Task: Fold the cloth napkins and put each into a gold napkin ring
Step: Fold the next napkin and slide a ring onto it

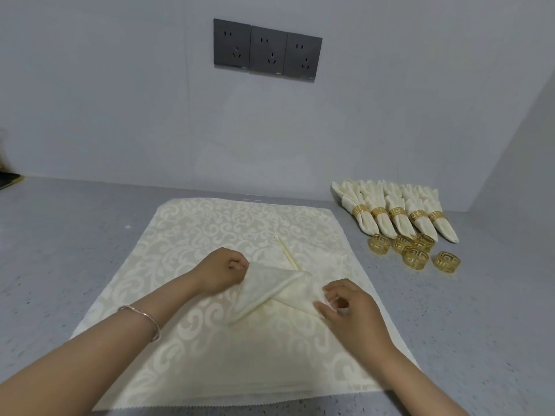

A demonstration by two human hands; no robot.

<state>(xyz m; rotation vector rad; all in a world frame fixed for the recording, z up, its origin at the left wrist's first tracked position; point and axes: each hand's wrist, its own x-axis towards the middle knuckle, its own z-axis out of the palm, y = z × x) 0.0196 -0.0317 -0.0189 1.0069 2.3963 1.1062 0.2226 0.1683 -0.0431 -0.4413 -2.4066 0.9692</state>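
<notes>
Napkin (270, 291), cream and half-folded, lies on your flat stack (210, 229) on the grey counter (75, 235). Your left hand (220, 271) pinches its left flap. Your right hand (345, 307), fingers curled, is at its right flap, but blur hides whether it grips. To the right, five ringed napkins (396, 217) lie behind five loose gold rings (416, 250).

A cream patterned napkin (270, 291), half folded into two crossing flaps, lies on a stack of flat matching napkins (210, 235) spread on the table (75, 235). At the far right, five ringed napkins (396, 217) lie side by side. Five loose gold napkin rings (416, 258) cluster just in front of them.
</notes>
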